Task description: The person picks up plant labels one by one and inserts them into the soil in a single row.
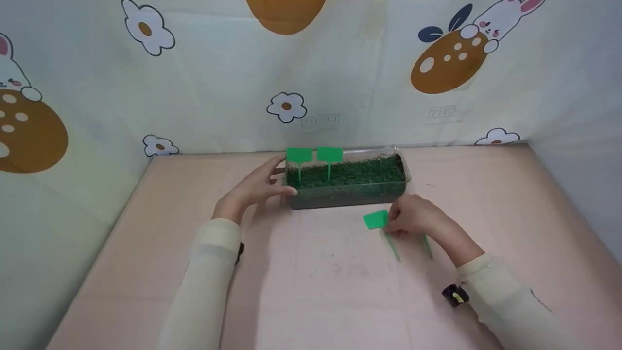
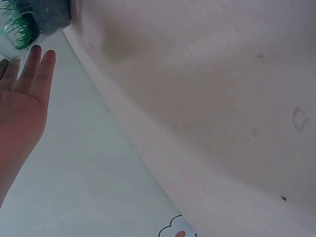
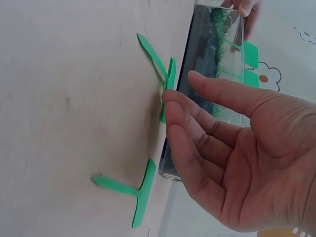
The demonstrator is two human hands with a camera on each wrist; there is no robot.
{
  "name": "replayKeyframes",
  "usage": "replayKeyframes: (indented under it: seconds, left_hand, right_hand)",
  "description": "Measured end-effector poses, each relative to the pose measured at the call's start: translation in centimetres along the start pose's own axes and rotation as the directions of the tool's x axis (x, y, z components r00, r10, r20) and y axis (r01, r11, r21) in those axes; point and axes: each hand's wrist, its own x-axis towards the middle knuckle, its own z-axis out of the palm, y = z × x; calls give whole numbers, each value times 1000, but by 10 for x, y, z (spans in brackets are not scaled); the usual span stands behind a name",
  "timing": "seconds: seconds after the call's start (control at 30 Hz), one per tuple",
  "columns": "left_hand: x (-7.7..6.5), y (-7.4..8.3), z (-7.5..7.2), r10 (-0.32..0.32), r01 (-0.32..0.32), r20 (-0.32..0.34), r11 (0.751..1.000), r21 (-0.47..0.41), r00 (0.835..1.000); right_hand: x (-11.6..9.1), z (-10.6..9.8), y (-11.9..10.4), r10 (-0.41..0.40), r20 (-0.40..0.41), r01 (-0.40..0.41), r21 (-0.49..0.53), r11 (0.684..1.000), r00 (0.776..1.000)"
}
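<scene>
A clear rectangular planter box (image 1: 347, 194) of dense green grass (image 1: 364, 172) stands at the table's back. Two green T-shaped plant labels (image 1: 299, 154) are upright in the grass at its left end. My left hand (image 1: 255, 185) is around that end, thumb on the front wall and fingers extended at the side. In front of the box, my right hand (image 1: 418, 216) is over two loose labels, fingers loosely bent and thumb apart. Its fingertips overlap one loose label (image 3: 157, 61) in the right wrist view; the other loose label (image 3: 140, 192) lies off to the side.
A pale pink cloth (image 1: 316, 291) covers the table. Behind the box hangs a printed curtain (image 1: 218, 87), which also closes in the left and right sides. A black wrist device (image 1: 456, 295) is strapped at the right sleeve.
</scene>
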Motion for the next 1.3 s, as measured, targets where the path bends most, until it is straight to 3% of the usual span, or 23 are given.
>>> replayKeyframes:
  seconds: [0.27, 0.83, 1.3]
  left_hand:
    - [1, 0, -1, 31, -31, 21, 999, -17, 999]
    - [1, -2, 0, 28, -28, 11, 999, -31, 1000]
    - [0, -1, 0, 32, -32, 11, 999, -7, 999]
  right_hand:
    - [0, 5, -2, 3, 12, -3, -23, 1000, 1000]
    - [1, 11, -4, 20, -17, -21, -81, 996, 1000]
    - [2, 11, -3, 19, -20, -20, -63, 998, 1000]
